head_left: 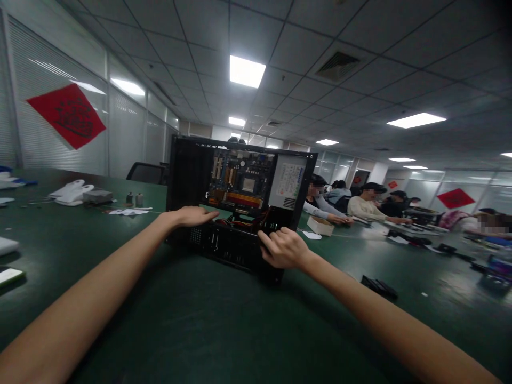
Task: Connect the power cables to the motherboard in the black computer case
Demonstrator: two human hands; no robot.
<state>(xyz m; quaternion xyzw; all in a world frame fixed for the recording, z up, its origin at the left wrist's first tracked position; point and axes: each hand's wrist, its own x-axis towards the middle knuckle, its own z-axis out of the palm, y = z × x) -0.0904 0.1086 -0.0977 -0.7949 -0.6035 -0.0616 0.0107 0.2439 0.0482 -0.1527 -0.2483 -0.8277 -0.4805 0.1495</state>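
Note:
An open black computer case (188, 176) stands on its side on the dark green table (208, 320), its motherboard (242, 184) and grey power supply (288, 184) facing me. My left hand (194, 216) lies flat with fingers stretched out on the case's lower front edge. My right hand (282, 248) is curled at the lower right of the case, fingers closed on the near rim beside the red and black cables (262, 220). Whether it holds anything smaller is hidden.
Other people sit working along the right side of the table (366, 208), with a small cardboard box (320, 225) near them. A black flat part (379, 287) lies right of my arm. White bags (72, 192), small bottles (134, 199) and papers lie at left.

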